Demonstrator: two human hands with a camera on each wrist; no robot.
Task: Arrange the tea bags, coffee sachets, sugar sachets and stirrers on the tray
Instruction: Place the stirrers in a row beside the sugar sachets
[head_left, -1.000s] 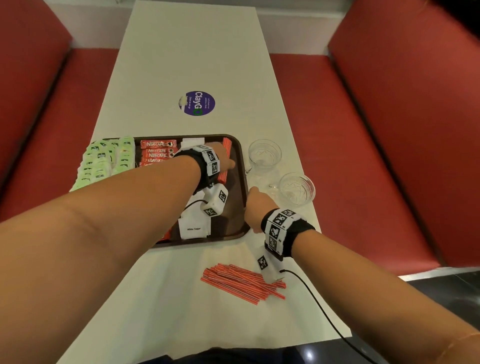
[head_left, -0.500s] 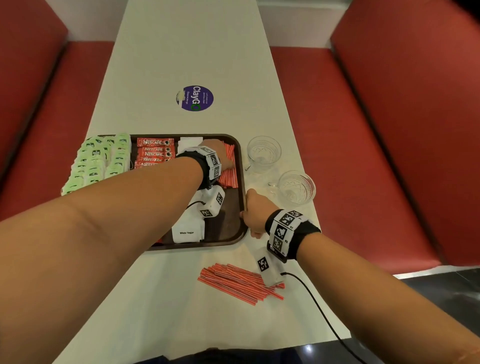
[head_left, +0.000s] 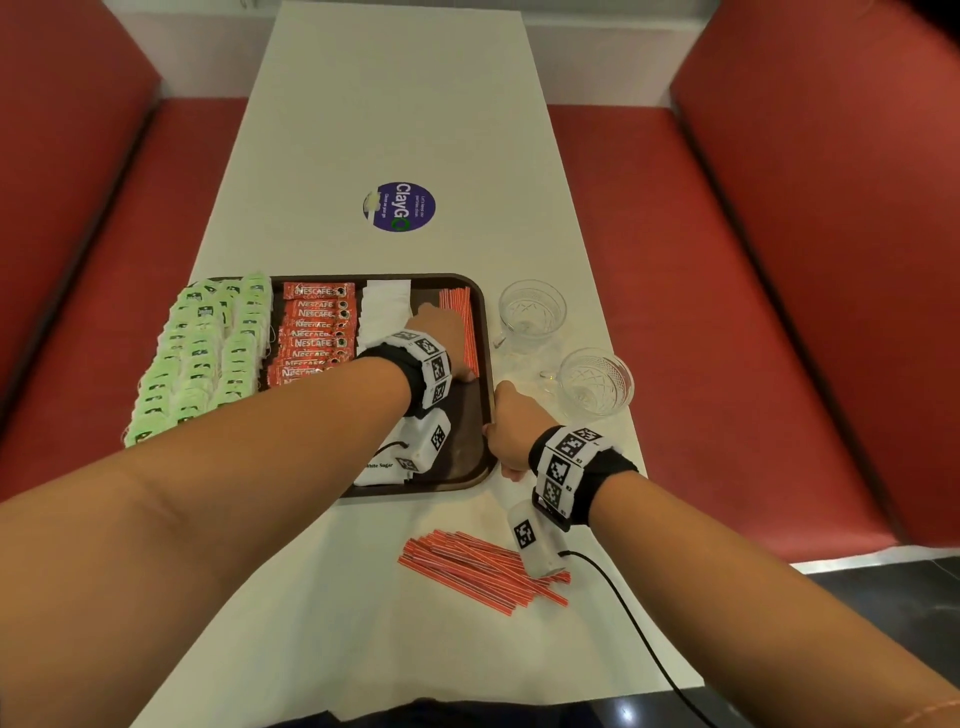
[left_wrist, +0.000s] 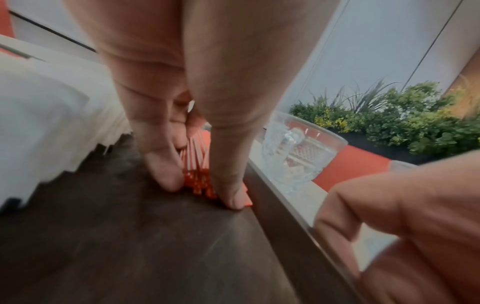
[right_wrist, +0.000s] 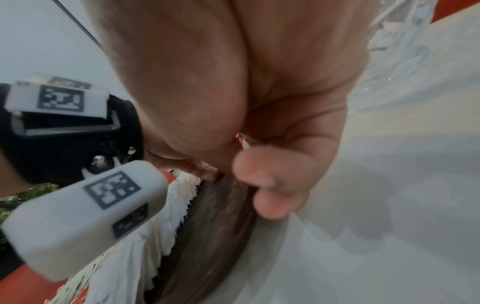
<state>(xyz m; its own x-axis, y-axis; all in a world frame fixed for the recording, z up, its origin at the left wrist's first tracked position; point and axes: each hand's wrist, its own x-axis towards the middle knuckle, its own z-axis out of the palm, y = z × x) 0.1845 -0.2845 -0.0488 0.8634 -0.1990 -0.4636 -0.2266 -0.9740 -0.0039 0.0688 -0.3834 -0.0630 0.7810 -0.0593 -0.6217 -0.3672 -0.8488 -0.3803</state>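
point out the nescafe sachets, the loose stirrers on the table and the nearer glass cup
nescafe sachets (head_left: 311, 338), head view, middle of the red stack on the tray
loose stirrers (head_left: 467, 564), head view, centre of the pile
nearer glass cup (head_left: 597, 384), head view, inside of its bowl

Head view high, facing down and forward over the tray (head_left: 485, 332); wrist views low and close along the hands (left_wrist: 197, 115), sharing that tray's right rim and sugar sachets (right_wrist: 161, 216).
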